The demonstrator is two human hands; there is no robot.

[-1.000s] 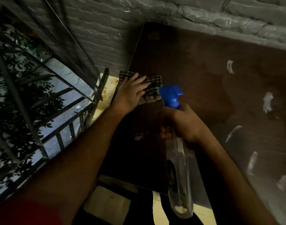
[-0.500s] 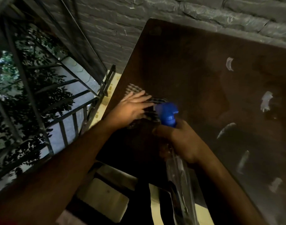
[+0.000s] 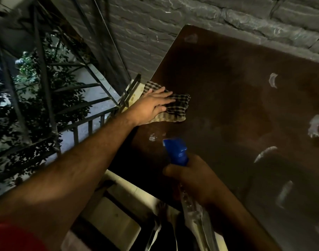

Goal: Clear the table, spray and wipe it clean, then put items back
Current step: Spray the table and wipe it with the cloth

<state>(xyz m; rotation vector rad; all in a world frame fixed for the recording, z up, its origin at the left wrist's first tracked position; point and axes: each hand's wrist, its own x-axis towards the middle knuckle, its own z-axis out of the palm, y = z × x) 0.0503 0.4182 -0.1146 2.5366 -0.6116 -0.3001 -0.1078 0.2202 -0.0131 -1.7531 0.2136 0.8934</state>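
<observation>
A dark brown table (image 3: 227, 91) fills the right of the head view, with pale wet streaks on its right part. A checked cloth (image 3: 178, 105) lies at the table's left edge. My left hand (image 3: 153, 105) presses flat on it with straight fingers. My right hand (image 3: 193, 180) grips a clear spray bottle (image 3: 196, 212) by the neck, near the table's front edge. Its blue spray head (image 3: 176, 151) sticks up above my fingers and points left.
A grey brick wall (image 3: 191, 15) runs along the table's far side. A black metal railing (image 3: 79, 122) with foliage behind it stands to the left. Pale floor tiles (image 3: 117, 220) show below the table's front edge.
My left hand has slid the cloth back and forth along the table's left edge and now presses it farther from me. My right hand keeps hold of the spray bottle.
</observation>
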